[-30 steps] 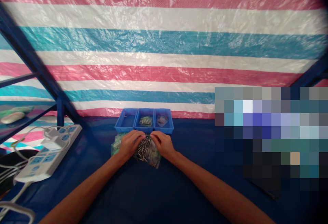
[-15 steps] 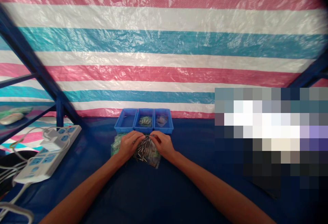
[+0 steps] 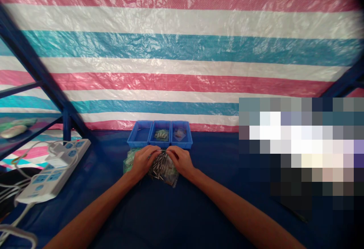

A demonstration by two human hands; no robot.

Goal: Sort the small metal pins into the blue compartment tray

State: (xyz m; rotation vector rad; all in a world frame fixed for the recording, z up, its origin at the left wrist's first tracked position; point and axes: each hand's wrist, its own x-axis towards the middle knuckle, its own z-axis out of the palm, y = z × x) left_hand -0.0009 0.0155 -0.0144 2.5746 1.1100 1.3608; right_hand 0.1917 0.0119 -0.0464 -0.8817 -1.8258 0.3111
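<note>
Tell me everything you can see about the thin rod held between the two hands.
The thin rod is pale and shiny, possibly metal. It lies roughly level, one end hidden in the fingers of the left hand, the other in those of the right hand, so only a short middle stretch shows. It appears at the far end of the heap of pins, on the near side of the blue bins. Finer detail is too small to tell.

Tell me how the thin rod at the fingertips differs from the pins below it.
The thin rod is held between the left hand and right hand; the pins lie heaped. The rod runs nearly level across the view, while the pins point various ways. Both look slim and shiny.
</note>
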